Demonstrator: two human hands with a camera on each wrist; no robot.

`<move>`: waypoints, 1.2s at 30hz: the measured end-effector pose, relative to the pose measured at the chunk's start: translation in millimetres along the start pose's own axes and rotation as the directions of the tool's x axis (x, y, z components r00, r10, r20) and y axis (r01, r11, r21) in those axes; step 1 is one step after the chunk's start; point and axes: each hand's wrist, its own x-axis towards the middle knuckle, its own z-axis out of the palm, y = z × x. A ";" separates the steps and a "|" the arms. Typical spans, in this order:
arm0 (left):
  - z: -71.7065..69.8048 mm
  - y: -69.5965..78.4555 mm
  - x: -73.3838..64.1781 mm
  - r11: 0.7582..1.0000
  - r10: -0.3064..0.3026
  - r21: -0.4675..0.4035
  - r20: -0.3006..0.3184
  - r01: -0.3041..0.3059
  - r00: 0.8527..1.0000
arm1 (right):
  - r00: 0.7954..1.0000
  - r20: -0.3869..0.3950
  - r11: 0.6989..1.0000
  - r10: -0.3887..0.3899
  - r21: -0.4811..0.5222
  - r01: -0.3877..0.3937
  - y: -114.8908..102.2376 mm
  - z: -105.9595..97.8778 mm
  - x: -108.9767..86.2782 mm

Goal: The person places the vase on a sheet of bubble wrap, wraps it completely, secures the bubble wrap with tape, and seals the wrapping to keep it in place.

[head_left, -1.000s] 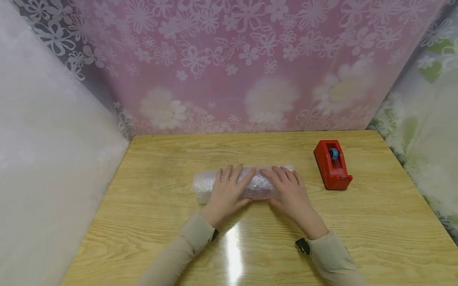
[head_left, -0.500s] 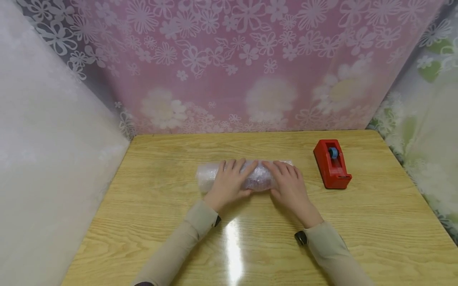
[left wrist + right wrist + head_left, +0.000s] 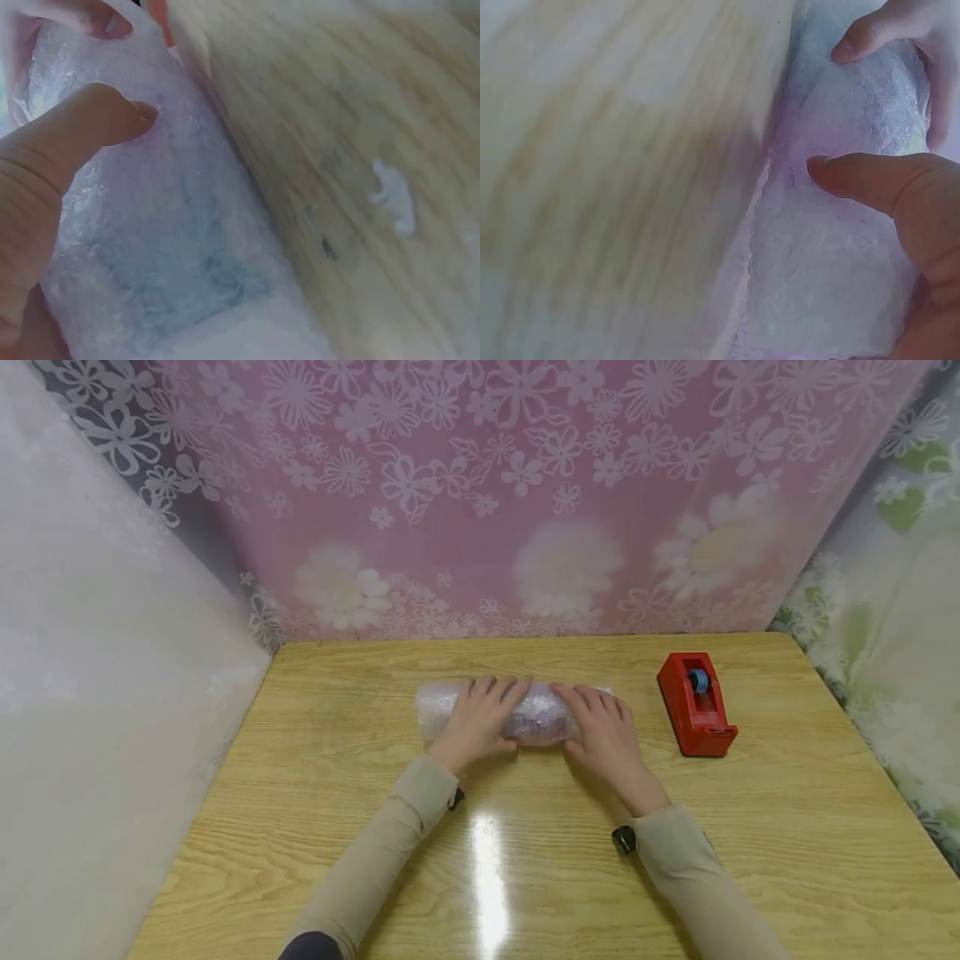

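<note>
A roll of clear bubble wrap [image 3: 542,714] lies crosswise on the wooden table. Something bluish and purple shows dimly through its layers; its kind cannot be made out. My left hand [image 3: 480,720] grips the roll left of its middle, fingers over the top and thumb on the near side. The right hand [image 3: 606,731] holds it toward the right end in the same way. In the left wrist view the left thumb [image 3: 90,124] presses the wrap [image 3: 172,225]. The right thumb [image 3: 862,176] lies on the wrap [image 3: 832,262] in the right wrist view.
A red tape dispenser [image 3: 697,706] with a small blue-cored roll stands at the right of the table [image 3: 337,827]. A pink floral curtain [image 3: 480,510] hangs behind the table's back edge, with pale curtains at both sides.
Both hands have moved forward, away from me, and the bubble-wrap roll has rolled with them toward the back of the table. The loose near flap seen earlier no longer shows. The dispenser stays put.
</note>
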 end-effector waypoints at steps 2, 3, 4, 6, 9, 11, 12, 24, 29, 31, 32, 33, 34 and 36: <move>0.3 -1.4 0.4 1.000 -0.019 -0.010 0.012 0.019 1.000 | 1.000 0.007 1.000 0.001 0.001 -0.001 0.1 -1.5 0.6; 0.4 -2.1 0.4 1.000 -0.023 -0.008 0.017 0.023 1.000 | 1.000 0.012 1.000 0.000 0.000 0.000 0.4 -2.2 1.0; 0.4 -2.7 0.2 1.000 -0.024 -0.005 0.016 0.024 1.000 | 1.000 0.016 1.000 -0.003 -0.002 0.003 0.8 -3.0 1.4; 1.3 -3.9 -0.7 1.000 -0.021 0.001 0.009 0.021 1.000 | 1.000 0.020 1.000 -0.010 -0.010 0.010 2.0 -5.2 2.1; 2.3 -5.1 -3.1 1.000 -0.014 0.003 -0.009 0.014 1.000 | 1.000 0.026 1.000 -0.013 -0.016 0.013 4.3 -8.9 2.4; 2.5 -5.3 -5.0 1.000 -0.014 0.000 -0.017 0.014 1.000 | 0.999 0.033 1.000 -0.007 -0.016 0.007 5.7 -11.6 2.1; 2.1 -5.3 -5.9 1.000 -0.015 -0.001 -0.018 0.015 1.000 | 0.999 0.038 1.000 -0.003 -0.010 0.003 6.4 -12.8 1.9; -7.8 -6.8 -16.5 0.997 -0.074 -0.022 0.018 0.075 0.997 | 0.998 0.066 1.000 0.002 0.031 -0.004 13.6 -25.0 -5.3; -15.2 -11.5 -28.0 0.997 -0.076 0.007 -0.046 0.077 0.996 | 0.996 0.087 0.998 0.012 0.062 -0.018 14.6 -32.8 -9.7; -20.5 -13.6 -35.9 0.997 -0.077 -0.009 -0.090 0.076 0.993 | 0.996 0.081 0.997 0.023 0.078 -0.029 14.1 -38.8 -12.4; -23.0 -14.8 -40.7 0.997 -0.081 -0.019 -0.114 0.079 0.990 | 0.997 0.071 0.996 0.024 0.081 -0.029 13.8 -42.6 -14.5; -25.2 -16.5 -46.3 0.996 -0.088 -0.034 -0.138 0.084 0.987 | 0.998 0.054 0.996 0.024 0.082 -0.028 13.6 -46.4 -16.9; -28.0 -18.2 -52.7 0.994 -0.100 -0.059 -0.157 0.092 0.982 | 0.999 0.033 0.996 0.020 0.086 -0.023 13.6 -50.3 -19.6; -33.5 -21.6 -66.2 0.988 -0.138 -0.096 -0.180 0.122 0.974 | 1.000 -0.025 0.997 0.009 0.079 -0.007 14.8 -59.1 -25.8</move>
